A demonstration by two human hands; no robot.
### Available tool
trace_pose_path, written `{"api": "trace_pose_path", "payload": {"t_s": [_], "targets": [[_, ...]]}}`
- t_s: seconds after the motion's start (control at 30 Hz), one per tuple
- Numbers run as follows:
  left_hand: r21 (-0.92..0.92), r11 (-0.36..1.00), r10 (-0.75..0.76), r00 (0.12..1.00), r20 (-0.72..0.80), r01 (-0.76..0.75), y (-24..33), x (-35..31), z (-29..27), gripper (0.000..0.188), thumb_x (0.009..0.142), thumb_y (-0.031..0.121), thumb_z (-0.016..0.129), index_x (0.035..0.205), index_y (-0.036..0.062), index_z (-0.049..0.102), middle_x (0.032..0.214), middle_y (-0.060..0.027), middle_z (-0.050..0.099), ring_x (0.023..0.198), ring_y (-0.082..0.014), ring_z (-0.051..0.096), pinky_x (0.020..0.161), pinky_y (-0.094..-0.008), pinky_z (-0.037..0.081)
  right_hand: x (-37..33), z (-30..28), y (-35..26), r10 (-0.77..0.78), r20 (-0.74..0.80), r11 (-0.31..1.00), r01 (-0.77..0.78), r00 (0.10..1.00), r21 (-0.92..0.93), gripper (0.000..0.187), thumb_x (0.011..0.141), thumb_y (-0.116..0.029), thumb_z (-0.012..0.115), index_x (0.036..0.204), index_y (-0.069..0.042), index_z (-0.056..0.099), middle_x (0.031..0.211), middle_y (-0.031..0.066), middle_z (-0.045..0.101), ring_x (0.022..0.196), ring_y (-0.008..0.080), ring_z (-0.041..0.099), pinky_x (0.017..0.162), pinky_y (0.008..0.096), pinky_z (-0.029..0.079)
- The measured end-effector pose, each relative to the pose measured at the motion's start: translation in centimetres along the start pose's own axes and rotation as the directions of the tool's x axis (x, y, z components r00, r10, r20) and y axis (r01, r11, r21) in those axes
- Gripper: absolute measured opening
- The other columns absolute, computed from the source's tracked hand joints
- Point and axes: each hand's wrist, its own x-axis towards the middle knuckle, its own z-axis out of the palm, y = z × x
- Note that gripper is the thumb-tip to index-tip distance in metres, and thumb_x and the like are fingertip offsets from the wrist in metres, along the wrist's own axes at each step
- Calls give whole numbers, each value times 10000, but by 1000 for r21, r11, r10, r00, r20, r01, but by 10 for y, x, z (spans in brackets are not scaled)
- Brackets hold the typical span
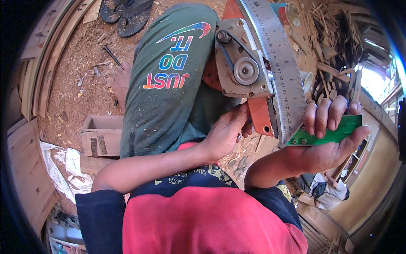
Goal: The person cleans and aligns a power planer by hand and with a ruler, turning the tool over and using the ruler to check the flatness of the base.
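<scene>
My right hand [334, 127] is closed around the green handle of a try square [292, 80]. The square's steel ruler blade runs up and away from the handle, along the flat face of an electric planer [239, 63]. The planer has an orange body and a grey metal side, with its drive belt and two pulleys exposed. It is tilted on its side next to my thigh. Against the planer's orange near end, my left hand [228, 131] grips with the fingers bent; some fingertips are hidden behind it.
A small wooden box [101, 135] stands left of my leg on the sawdust-covered floor. Dark sandals [131, 17] lie at the far left. Wood scraps [330, 51] are piled at the far right. Planks [46, 55] lean along the left side. Another person [325, 190] is at the lower right.
</scene>
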Motion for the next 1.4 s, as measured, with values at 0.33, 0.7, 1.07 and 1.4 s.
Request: {"api": "trace_pose_path", "payload": {"t_s": [0.33, 0.7, 1.07, 1.4], "targets": [[-108, 994, 29, 999, 37, -24, 1, 3, 5, 548, 1062, 571, 297, 1148, 113, 586, 845, 28, 548, 730, -60, 463, 626, -222, 377, 1, -3, -1, 9, -36, 999, -10, 999, -33, 460, 1066, -484, 386, 1173, -61, 529, 759, 41, 454, 517, 98, 407, 459, 244, 358], [-50, 999, 7, 1000, 3, -6, -7, 11, 5, 565, 1053, 600, 283, 1050, 111, 565, 805, 41, 505, 716, -63, 448, 619, -228, 372, 3, -17, -6, 24, -67, 998, -27, 997, -52, 441, 1066, -450, 415, 1157, -34, 534, 742, 45, 458, 489, 107, 400, 449, 248, 343], [-96, 995, -15, 1000, 8, 16, -12, 11, -1, 530, 1059, 542, 368, 1075, 50, 565, 816, -5, 513, 755, -107, 486, 708, -291, 431, 1, -9, 0, -8, -57, 993, 2, 998, -118, 453, 1073, -460, 383, 1181, -51, 544, 724, 39, 452, 471, 100, 393, 426, 245, 347], [-16, 1000, 12, 1000, 22, -11, -11, 10, 0, 472, 1084, 472, 326, 971, 60, 526, 791, -5, 487, 729, -121, 451, 687, -296, 401, -1, -9, -5, -12, -39, 990, 6, 999, -144, 461, 1076, -465, 362, 1206, -57, 531, 727, 38, 443, 481, 100, 393, 431, 248, 340]]}}
